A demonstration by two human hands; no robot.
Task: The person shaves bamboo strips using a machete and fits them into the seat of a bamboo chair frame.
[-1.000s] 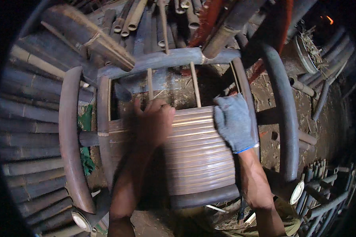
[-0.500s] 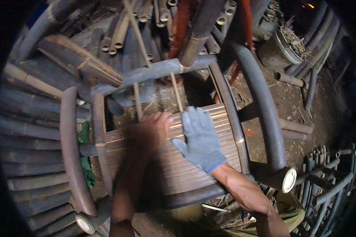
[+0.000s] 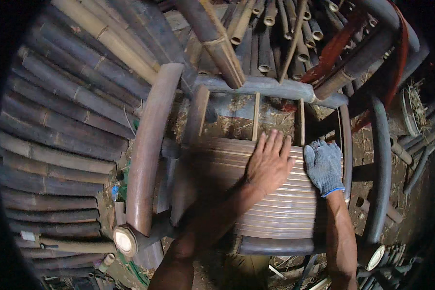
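A bamboo chair lies before me, its seat (image 3: 275,220) made of narrow dark slats with pale edges. My left hand (image 3: 270,166), bare, rests flat on the slats with fingers stretched toward their far edge. At the seat's right end is my right hand (image 3: 323,169) in a grey knitted glove. Its fingers curl over the far edge of the outermost slat; their tips are partly hidden. Beyond the slats, thin pale strips (image 3: 256,116) span an open gap to the thick rear rail (image 3: 275,86). My left forearm and its shadow cover the seat's left part.
Curved bamboo armrests (image 3: 154,150) flank the seat. Bamboo poles (image 3: 58,159) lie in rows at left, and cut tubes (image 3: 263,58) are piled behind the chair. A red strap (image 3: 333,50) hangs at the back right, near a bucket of scraps (image 3: 412,113).
The view has shifted, so the chair sits farther right. My gloved right hand has moved from mid-seat to its right end and curled. My left hand has flattened and moved toward the seat's middle.
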